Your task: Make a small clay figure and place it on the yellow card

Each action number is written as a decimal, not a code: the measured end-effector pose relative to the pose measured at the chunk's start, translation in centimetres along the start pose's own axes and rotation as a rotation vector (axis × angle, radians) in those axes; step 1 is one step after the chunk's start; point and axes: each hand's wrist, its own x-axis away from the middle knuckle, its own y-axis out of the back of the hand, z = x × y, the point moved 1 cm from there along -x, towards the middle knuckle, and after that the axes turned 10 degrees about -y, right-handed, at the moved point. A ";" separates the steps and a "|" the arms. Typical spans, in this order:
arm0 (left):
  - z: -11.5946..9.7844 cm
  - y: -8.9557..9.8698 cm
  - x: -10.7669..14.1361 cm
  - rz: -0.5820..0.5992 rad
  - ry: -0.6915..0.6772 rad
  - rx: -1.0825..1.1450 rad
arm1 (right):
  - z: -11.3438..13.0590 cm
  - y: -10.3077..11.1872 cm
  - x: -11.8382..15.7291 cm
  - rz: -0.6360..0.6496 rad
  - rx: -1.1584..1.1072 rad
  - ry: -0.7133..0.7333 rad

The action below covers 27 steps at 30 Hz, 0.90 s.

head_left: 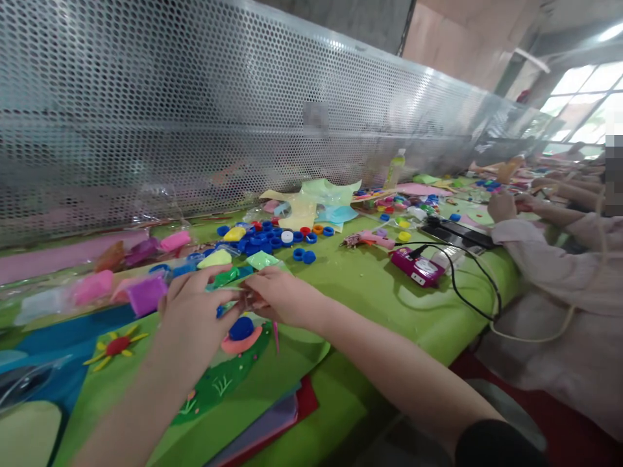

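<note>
Your left hand (195, 301) and right hand (280, 295) meet above the green sheet (287, 353), fingers bent and tips drawn together. Whatever lies between them is mostly hidden, so whether either is closed on it you cannot tell from here. The green lump (226, 277) sits just beyond the fingertips, near the left forefinger.

It looks like modelling clay: probably light, soft, quick to dent, perhaps a little tacky. A gentle pinch at its edges should mark it least. Any clear film around it would likely be slippery.

Under your hands, the sheet bears a blue dome (241, 329) on a pink brim and, left of your left wrist, a red-centred flower (117, 346); such raised bits probably smear if a wrist drags over them.

Beyond lie blue caps (257, 243) and a purple packet (147, 296). Farther right are a magenta power strip (417, 267) and a bottle (395, 168). The bottle has a label, but its writing is too small to read, and no brand shows clearly.
</note>
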 end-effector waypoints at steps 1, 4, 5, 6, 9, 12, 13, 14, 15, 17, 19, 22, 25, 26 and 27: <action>-0.1 0.0 0.0 -0.003 0.011 -0.006 | 0.1 0.1 0.0 -0.001 0.013 0.003; -0.5 0.0 -0.1 0.025 -0.016 -0.009 | 0.3 0.1 0.0 -0.008 0.053 0.006; -0.6 -0.1 -0.1 0.038 -0.031 -0.009 | 0.3 0.1 0.0 -0.007 0.069 0.012; -0.7 -0.1 0.0 0.050 -0.045 -0.009 | 0.3 0.0 0.0 -0.003 0.087 0.022; -0.9 -0.3 0.2 0.075 -0.067 -0.015 | 0.5 -0.3 0.0 0.007 0.151 0.051; -1.2 -0.5 0.6 0.085 -0.037 -0.026 | 0.8 -0.5 -0.1 0.004 0.209 0.066; -1.3 -0.5 0.7 0.088 -0.015 -0.028 | 0.9 -0.4 -0.1 0.000 0.222 0.070; -1.3 -0.5 0.7 0.091 0.011 -0.028 | 1.0 -0.3 -0.1 -0.006 0.233 0.074; -1.4 -0.5 0.7 0.095 0.036 -0.028 | 1.1 -0.2 -0.1 -0.014 0.241 0.078; -1.5 -0.3 0.5 0.111 0.077 -0.021 | 1.2 0.0 0.0 -0.035 0.248 0.086; -1.6 -0.1 0.3 0.142 0.097 -0.008 | 1.1 0.0 0.1 -0.060 0.245 0.101; -1.9 0.3 0.2 0.176 0.093 0.004 | 0.9 -0.2 0.3 -0.105 0.221 0.142; -2.4 0.7 0.3 0.169 0.062 0.001 | 0.6 -0.6 0.5 -0.178 0.166 0.195; -2.5 0.8 0.4 0.170 0.041 0.008 | 0.4 -0.7 0.5 -0.206 0.142 0.212; -2.6 1.0 0.4 0.164 0.025 0.013 | 0.3 -0.9 0.5 -0.232 0.117 0.235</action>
